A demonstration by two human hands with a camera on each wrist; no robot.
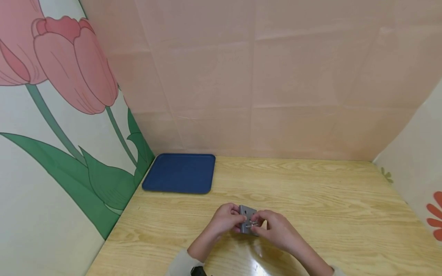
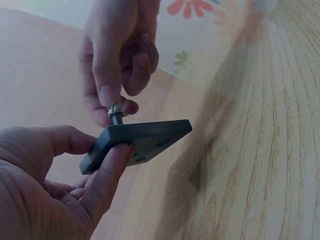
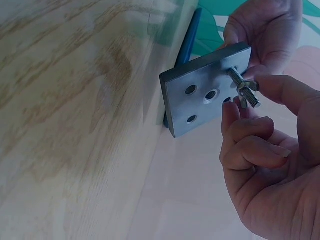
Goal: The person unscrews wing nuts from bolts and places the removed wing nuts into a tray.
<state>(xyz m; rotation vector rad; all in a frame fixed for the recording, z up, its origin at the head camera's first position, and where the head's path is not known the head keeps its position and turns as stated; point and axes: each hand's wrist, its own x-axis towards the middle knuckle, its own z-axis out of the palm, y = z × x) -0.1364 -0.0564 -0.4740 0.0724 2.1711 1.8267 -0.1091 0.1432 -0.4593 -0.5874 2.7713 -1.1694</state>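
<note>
A grey plate with holes [image 3: 201, 80] is held over the table [image 1: 328, 199], low in the centre of the head view. A threaded bolt [image 3: 254, 100] stands out from its face, carrying a wing nut [image 3: 243, 87]. The left hand [image 1: 224, 220] grips the plate's edge; the right hand [image 1: 276, 230] pinches the wing nut. A blue tray [image 1: 179, 173] lies left of centre, tulips [image 1: 74, 65] decorating the wall at upper left

Booth-like nook: table [image 1: 328, 191], tulip-printed wall [image 1: 72, 69]
</note>
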